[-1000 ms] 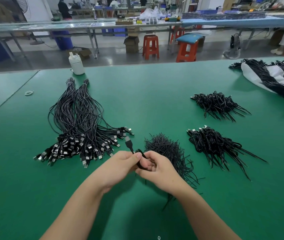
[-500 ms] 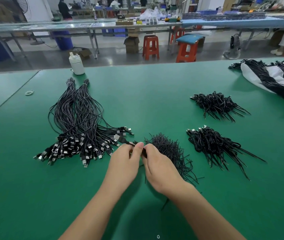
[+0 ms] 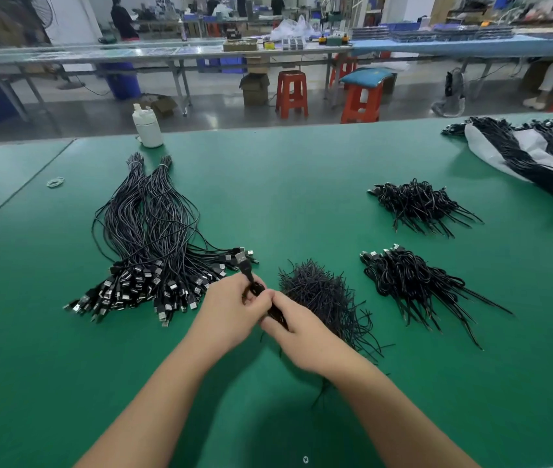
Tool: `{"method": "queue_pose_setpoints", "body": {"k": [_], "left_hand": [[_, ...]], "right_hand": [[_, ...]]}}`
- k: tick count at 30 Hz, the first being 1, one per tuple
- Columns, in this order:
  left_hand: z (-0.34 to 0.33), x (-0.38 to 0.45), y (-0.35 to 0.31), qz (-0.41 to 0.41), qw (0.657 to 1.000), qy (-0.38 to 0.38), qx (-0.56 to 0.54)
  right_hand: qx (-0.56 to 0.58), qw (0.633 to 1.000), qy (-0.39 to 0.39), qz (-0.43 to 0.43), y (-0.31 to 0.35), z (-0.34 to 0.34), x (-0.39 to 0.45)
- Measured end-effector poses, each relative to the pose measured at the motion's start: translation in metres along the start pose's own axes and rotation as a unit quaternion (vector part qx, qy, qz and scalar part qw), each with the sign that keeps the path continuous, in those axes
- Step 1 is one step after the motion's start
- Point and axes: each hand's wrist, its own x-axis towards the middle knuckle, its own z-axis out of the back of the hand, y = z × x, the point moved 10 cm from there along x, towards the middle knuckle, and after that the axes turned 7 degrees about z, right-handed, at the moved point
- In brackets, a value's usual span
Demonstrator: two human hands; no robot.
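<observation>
Green table (image 3: 268, 184) in a workshop, red stools (image 3: 291, 92) behind. Both hands meet at front centre. Left hand (image 3: 231, 309) has fingers curled round a coiled black cable (image 3: 246, 270), plug end sticking up past the thumb. Right hand (image 3: 302, 336) pinches the same cable, fingers curled. Cable heap (image 3: 153, 238) lies just left, tie pile (image 3: 319, 292) just behind the right hand. Two coiled piles (image 3: 410, 282) sit farther right; white bottle (image 3: 148, 125) at the far edge.
</observation>
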Motion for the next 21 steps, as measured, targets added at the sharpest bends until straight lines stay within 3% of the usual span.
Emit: {"method": "queue_pose_setpoints", "body": {"k": [3,6,9,12,13,15,17,21], "left_hand": [[-0.003,0.003,-0.001,-0.006,1.0,0.008,0.029],[-0.012,0.006,0.005,0.009,1.0,0.027,0.008],[-0.028,0.008,0.02,0.055,0.987,0.079,-0.128],[-0.051,0.005,0.033,0.1,0.943,0.155,-0.276],[-0.056,0.007,0.043,0.112,0.951,0.151,-0.247],[-0.06,0.011,0.067,0.122,0.987,0.096,-0.041],[-0.069,0.007,0.08,0.125,0.98,0.069,0.138],[-0.097,-0.003,0.09,0.116,0.968,0.057,0.215]], "right_hand": [[0.058,0.997,0.018,-0.038,-0.011,-0.006,-0.003],[-0.034,0.998,0.004,-0.049,-0.015,0.001,-0.002],[-0.078,0.995,-0.042,-0.052,-0.017,0.012,0.0],[-0.059,0.992,-0.088,-0.07,-0.029,0.024,-0.001],[-0.048,0.99,-0.106,-0.085,-0.036,0.029,-0.002],[-0.027,0.984,-0.141,-0.109,-0.048,0.037,-0.005],[-0.004,0.979,-0.164,-0.124,-0.056,0.041,-0.008],[0.011,0.977,-0.167,-0.135,-0.066,0.038,-0.009]]}}
